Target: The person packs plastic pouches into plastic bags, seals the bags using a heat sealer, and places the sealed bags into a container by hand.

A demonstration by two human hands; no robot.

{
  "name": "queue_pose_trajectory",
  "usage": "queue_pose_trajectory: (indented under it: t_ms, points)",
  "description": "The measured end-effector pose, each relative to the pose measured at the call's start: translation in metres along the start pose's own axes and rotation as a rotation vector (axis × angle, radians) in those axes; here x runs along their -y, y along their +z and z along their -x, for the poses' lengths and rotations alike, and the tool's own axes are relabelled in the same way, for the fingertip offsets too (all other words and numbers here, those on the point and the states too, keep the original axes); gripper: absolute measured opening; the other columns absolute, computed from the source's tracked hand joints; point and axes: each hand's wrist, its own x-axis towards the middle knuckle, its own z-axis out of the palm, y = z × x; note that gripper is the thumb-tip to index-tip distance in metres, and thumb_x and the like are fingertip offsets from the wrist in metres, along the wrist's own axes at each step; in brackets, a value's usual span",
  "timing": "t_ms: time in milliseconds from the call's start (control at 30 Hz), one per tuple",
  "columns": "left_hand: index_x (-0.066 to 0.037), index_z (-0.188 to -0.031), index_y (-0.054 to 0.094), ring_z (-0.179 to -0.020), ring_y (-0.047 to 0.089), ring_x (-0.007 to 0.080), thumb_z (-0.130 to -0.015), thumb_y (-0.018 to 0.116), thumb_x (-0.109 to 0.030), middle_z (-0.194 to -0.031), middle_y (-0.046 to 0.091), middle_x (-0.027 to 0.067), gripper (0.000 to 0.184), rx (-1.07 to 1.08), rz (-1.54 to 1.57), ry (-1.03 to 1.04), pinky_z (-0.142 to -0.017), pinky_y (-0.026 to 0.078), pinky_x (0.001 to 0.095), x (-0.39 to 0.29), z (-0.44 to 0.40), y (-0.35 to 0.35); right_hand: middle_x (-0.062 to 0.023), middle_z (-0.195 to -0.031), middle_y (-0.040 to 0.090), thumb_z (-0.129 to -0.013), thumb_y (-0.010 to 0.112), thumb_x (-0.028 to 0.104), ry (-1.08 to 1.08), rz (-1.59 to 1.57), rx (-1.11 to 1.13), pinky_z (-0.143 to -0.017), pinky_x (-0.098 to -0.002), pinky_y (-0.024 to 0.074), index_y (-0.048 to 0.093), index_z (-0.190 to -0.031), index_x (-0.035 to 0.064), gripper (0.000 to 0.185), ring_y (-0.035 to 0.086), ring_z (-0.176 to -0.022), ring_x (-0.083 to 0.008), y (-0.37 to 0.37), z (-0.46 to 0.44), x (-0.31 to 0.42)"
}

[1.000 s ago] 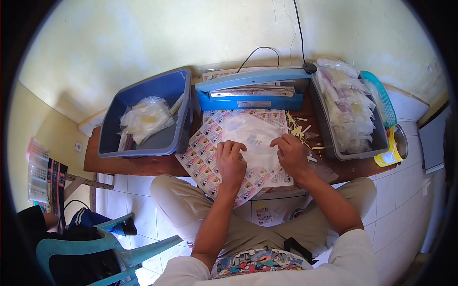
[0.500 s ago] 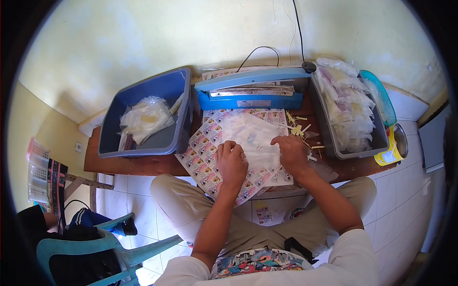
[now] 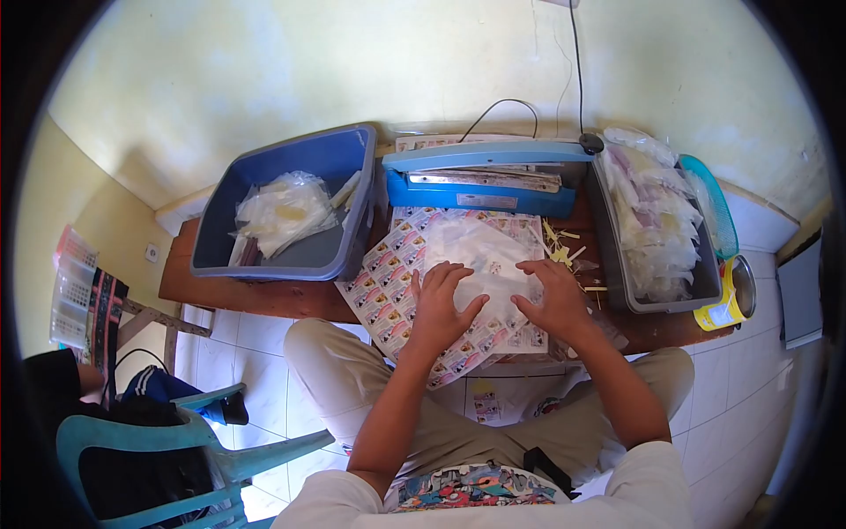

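Translucent plastic bag (image 3: 483, 251), flat on printed sheets (image 3: 381, 293) before a blue impulse sealer (image 3: 489, 196); left hand (image 3: 443, 304) and right hand (image 3: 561, 306), fingers spread at its near side, grasping nothing visible; step, seemingly smoothing; next move would call for light, even fingertip contact

Between and just beyond the fingers (image 3: 449, 276) lies thin, whitish plastic film (image 3: 458, 242) with a faint sheen, over smooth printed paper (image 3: 388, 275). Past them, a smooth blue sealer (image 3: 482, 199) carries a dull, stained metal strip (image 3: 515, 181). Left of them, I notice a smooth plastic tub (image 3: 291, 163) on the brown wooden tabletop (image 3: 291, 301).
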Motion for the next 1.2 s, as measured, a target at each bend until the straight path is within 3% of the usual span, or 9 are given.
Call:
queue_pose_trajectory:
  t_ms: [67,367,400,433,533,633,1033,1133,1200]
  points:
    - [-0.015,-0.133,0.071,-0.141,0.056,0.0324,-0.090,0.088,-0.037,-0.140,0.068,0.0084,0.052,0.034,0.022,0.016,-0.124,0.024,0.0688,-0.002,0.000,-0.007,-0.0144,-0.118,0.072,-0.080,0.088,0.023,-0.057,0.011,0.011,-0.100,-0.0455,0.0538,0.072,-0.128,0.0097,0.052,0.067,-0.112,-0.0344,-0.009,-0.002,0.006]
    - [-0.012,-0.125,0.075,-0.130,0.066,0.0337,-0.096,0.082,-0.022,-0.128,0.075,0.0103,0.032,-0.107,0.209,-0.046,-0.125,0.032,0.0629,-0.009,-0.013,-0.064,-0.0155,-0.119,0.075,-0.087,0.085,0.016,-0.036,-0.308,-0.012,-0.093,-0.0408,0.0575,0.073,-0.127,0.0057,0.043,0.073,-0.108,-0.0298,-0.007,-0.013,0.051]
    - [-0.009,-0.122,0.076,-0.122,0.070,0.0323,-0.096,0.081,-0.016,-0.123,0.076,0.0122,0.028,-0.168,0.138,-0.005,-0.118,0.044,0.0521,-0.008,-0.019,-0.078,-0.0150,-0.116,0.076,-0.088,0.084,0.014,-0.017,-0.373,0.000,-0.090,-0.0392,0.0585,0.073,-0.126,0.0052,0.040,0.075,-0.104,-0.0277,-0.002,-0.018,0.059]
    - [-0.009,-0.122,0.076,-0.122,0.070,0.0323,-0.096,0.081,-0.016,-0.123,0.076,0.0122,0.028,-0.176,0.135,-0.013,-0.118,0.044,0.0521,-0.005,-0.024,-0.091,-0.0150,-0.116,0.076,-0.088,0.084,0.014,-0.025,-0.374,0.009,-0.090,-0.0392,0.0585,0.073,-0.126,0.0052,0.040,0.075,-0.104,-0.0277,0.004,-0.025,0.067]
    - [-0.001,-0.113,0.078,-0.099,0.075,0.0217,-0.098,0.078,-0.009,-0.108,0.080,0.0155,0.018,-0.284,0.249,-0.091,-0.090,0.056,0.0334,0.012,-0.039,-0.123,-0.0136,-0.112,0.077,-0.091,0.081,0.011,-0.106,-0.476,0.001,-0.088,-0.0365,0.0592,0.073,-0.126,0.0035,0.037,0.075,-0.100,-0.0246,0.020,-0.057,0.096]
    - [0.000,-0.106,0.078,-0.098,0.078,0.0330,-0.096,0.077,-0.008,-0.103,0.079,0.0172,0.013,-0.391,0.270,-0.146,-0.086,0.058,0.0382,0.030,-0.060,-0.152,-0.0141,-0.112,0.076,-0.092,0.080,0.009,-0.207,-0.476,-0.042,-0.088,-0.0363,0.0592,0.072,-0.125,0.0028,0.034,0.075,-0.099,-0.0249,0.037,-0.102,0.126]
    - [-0.003,-0.114,0.079,-0.098,0.079,0.0329,-0.100,0.068,-0.009,-0.103,0.080,0.0186,0.018,-0.379,0.088,-0.372,-0.088,0.058,0.0416,0.184,-0.146,-0.195,-0.0180,-0.114,0.071,-0.091,0.075,0.001,-0.487,-0.355,-0.048,-0.084,-0.0460,0.0611,0.069,-0.122,0.0033,0.032,0.074,-0.097,-0.0373,0.162,-0.297,0.182]
    - [-0.004,-0.117,0.079,-0.103,0.078,0.0340,-0.100,0.065,-0.007,-0.108,0.080,0.0195,0.022,-0.252,0.015,-0.439,-0.092,0.058,0.0432,0.201,-0.143,-0.187,-0.0202,-0.115,0.075,-0.089,0.076,0.000,-0.491,-0.061,0.131,-0.091,-0.0438,0.0616,0.071,-0.123,0.0012,0.035,0.075,-0.103,-0.0384,0.192,-0.330,0.178]
    - [-0.005,-0.117,0.079,-0.106,0.077,0.0367,-0.100,0.062,-0.007,-0.110,0.080,0.0205,0.023,-0.167,-0.025,-0.466,-0.094,0.058,0.0461,0.203,-0.142,-0.187,-0.0217,-0.119,0.075,-0.085,0.079,0.003,-0.311,0.248,0.450,-0.095,-0.0460,0.0606,0.074,-0.120,0.0024,0.036,0.074,-0.110,-0.0407,0.208,-0.345,0.178]
